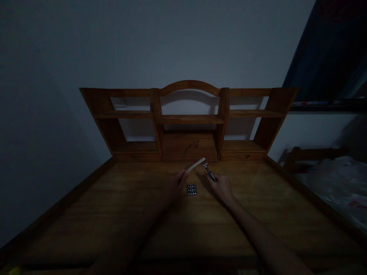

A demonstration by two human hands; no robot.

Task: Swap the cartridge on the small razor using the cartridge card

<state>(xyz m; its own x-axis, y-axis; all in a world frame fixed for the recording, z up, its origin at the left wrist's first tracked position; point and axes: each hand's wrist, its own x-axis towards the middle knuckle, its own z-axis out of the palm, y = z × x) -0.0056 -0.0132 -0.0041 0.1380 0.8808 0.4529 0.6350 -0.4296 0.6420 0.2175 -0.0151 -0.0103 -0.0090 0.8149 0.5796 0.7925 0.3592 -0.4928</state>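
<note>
A slim, pale strip with a rounded end [196,164] slants up and to the right from the closed fingers of my left hand [177,183]; its exact kind is unclear in the dim light. My right hand [221,186] is wrapped round the dark handle of a safety razor [211,175]. The razor's silvery head points up and left, close to the strip's far end, and I cannot tell if they touch. On the desk between my wrists lies a small dark pack in three rows with pale marks [192,190], perhaps razor cartridges.
The wooden desk [129,214] has raised side edges. At its back stands a wooden shelf unit [189,119] with cubbies and small drawers against a pale wall [183,42]. A dark window [329,57] and a bed with crumpled covering [335,183] are at the right.
</note>
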